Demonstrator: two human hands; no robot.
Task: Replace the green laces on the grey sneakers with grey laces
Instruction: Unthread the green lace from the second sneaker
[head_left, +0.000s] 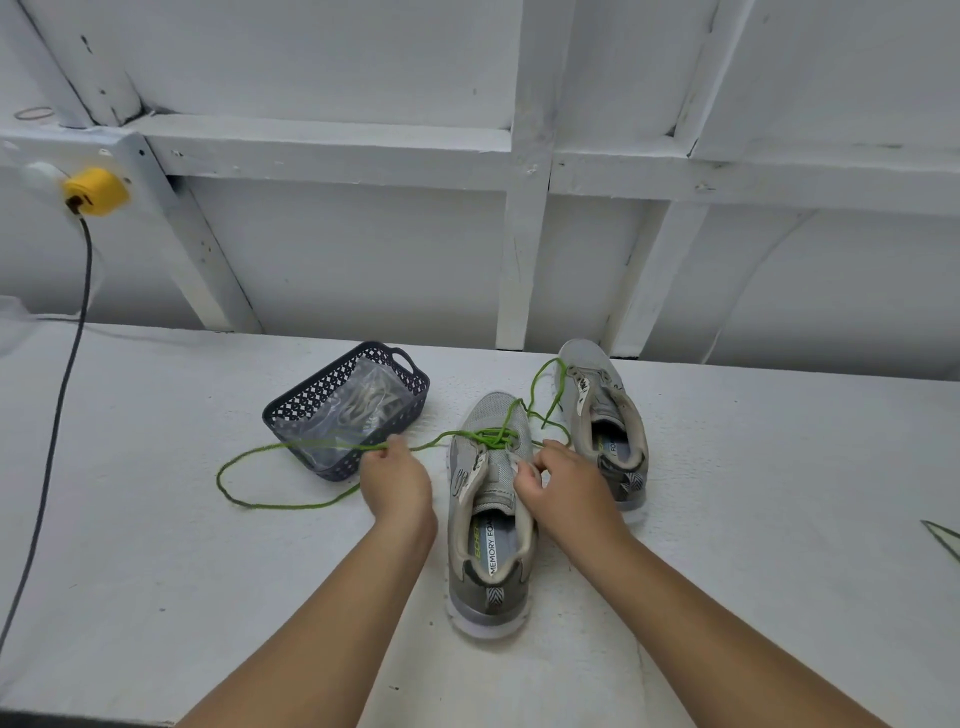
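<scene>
A green lace (291, 501) is pinched by the left hand (393, 480), still threaded through the lowest eyelets of the near grey sneaker (488, 519) mid-table. That sneaker's tongue area is gripped by the curled fingers of the right hand (563, 480). The second sneaker (605, 415) lies toward the table's far edge, and bagged grey laces (363, 402) are kept in a dark basket (306, 400) to the left.

Left hand (393, 478) grip on green lace (260, 503)

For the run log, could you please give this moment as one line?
left hand: pinches green lace | right hand: grips near sneaker | lace: partly unthreaded
</scene>
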